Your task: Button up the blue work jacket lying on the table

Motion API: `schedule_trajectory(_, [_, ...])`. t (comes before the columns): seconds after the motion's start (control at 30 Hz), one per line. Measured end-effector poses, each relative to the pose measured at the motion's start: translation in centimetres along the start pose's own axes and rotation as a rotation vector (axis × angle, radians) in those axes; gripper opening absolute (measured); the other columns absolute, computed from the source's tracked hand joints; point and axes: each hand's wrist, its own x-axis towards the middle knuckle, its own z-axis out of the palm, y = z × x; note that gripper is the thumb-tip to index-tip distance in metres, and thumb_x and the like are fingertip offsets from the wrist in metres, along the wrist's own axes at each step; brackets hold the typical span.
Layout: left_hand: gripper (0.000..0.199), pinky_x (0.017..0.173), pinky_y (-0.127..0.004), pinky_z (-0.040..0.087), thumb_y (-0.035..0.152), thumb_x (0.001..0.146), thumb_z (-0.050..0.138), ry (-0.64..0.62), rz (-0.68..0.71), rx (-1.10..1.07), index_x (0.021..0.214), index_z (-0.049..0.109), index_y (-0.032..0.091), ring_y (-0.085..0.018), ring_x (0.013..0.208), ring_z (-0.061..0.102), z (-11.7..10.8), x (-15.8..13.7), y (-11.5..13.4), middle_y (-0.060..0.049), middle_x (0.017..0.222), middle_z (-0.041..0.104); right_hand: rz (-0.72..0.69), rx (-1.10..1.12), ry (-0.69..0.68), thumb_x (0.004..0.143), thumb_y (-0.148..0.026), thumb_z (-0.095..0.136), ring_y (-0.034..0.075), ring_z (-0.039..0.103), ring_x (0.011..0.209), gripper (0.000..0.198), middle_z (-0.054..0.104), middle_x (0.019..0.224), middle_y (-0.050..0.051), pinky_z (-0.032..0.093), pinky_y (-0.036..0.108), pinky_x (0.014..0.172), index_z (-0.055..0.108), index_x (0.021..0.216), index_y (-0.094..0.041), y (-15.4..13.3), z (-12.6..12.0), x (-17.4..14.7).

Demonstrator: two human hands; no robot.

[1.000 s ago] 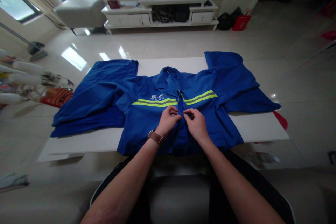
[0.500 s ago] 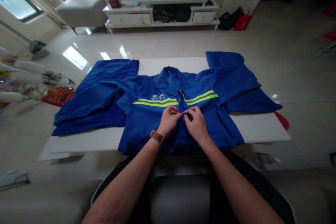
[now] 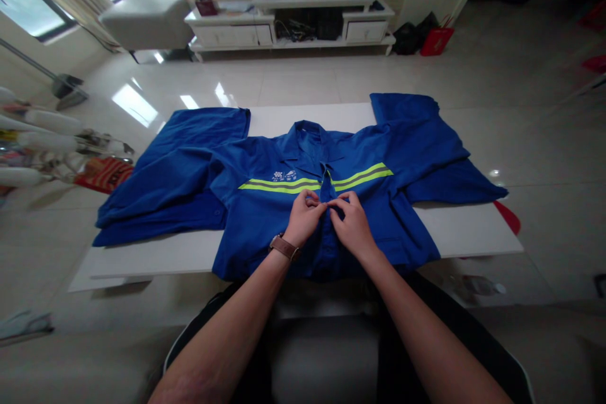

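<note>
While my two hands have stayed together at the shirt's front opening over the last second, my fingertips have crept slightly up the placket, toward the yellow-green reflective stripe (image 3: 279,186). To me that suggests the fastening here is being worked closed rather than finished. My left hand (image 3: 303,219) pinches the left edge of the placket and my right hand (image 3: 353,224) pinches the right edge, both grips clenched on the cloth; whether a button sits between them I cannot tell. The blue work shirt (image 3: 255,214) lies face up on the white table (image 3: 468,230), collar away from me, hem hanging over the near edge. I count one shirt, two spread sleeves, one stripe across the chest, one table, and one brown wristwatch (image 3: 283,247) on my left wrist.
</note>
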Motion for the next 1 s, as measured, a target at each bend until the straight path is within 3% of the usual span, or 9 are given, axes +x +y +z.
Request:
schedule_trajectory(0.4, [0.045,0.055,-0.02,0.039,0.018,0.062,0.074,0.039,-0.025,-0.022,0.092,0.041,0.021,-0.009,0.053,0.051,0.15,0.0,0.08,0.008,0.06,0.057,0.033,0.037,0.007,0.087,-0.017,0.057,0.022,0.06,0.097,0.016,0.056,0.101,0.008,0.051,0.035,0.09,0.072,0.09,-0.019,-0.01,0.09,0.13])
schedule_trajectory(0.63, [0.037,0.053,-0.019,0.035,0.02,0.065,0.071,-0.005,0.001,0.026,0.09,0.044,0.02,-0.008,0.052,0.049,0.13,-0.03,0.29,0.006,0.06,0.058,0.027,0.043,0.031,0.086,-0.016,0.055,0.022,0.061,0.094,0.013,0.058,0.098,0.007,0.049,0.034,0.087,0.067,0.091,-0.019,-0.48,-0.14,0.05])
schedule_trajectory(1.0, [0.043,0.057,-0.02,0.039,0.018,0.064,0.073,0.01,0.039,0.013,0.096,0.044,0.02,-0.01,0.056,0.054,-0.07,0.13,-0.24,0.007,0.062,0.057,-0.06,-0.06,-0.059,0.092,-0.018,0.051,0.024,0.061,0.096,0.02,0.058,0.102,0.01,0.049,0.035,0.088,0.07,0.089,-0.018,-0.5,-0.44,0.05])
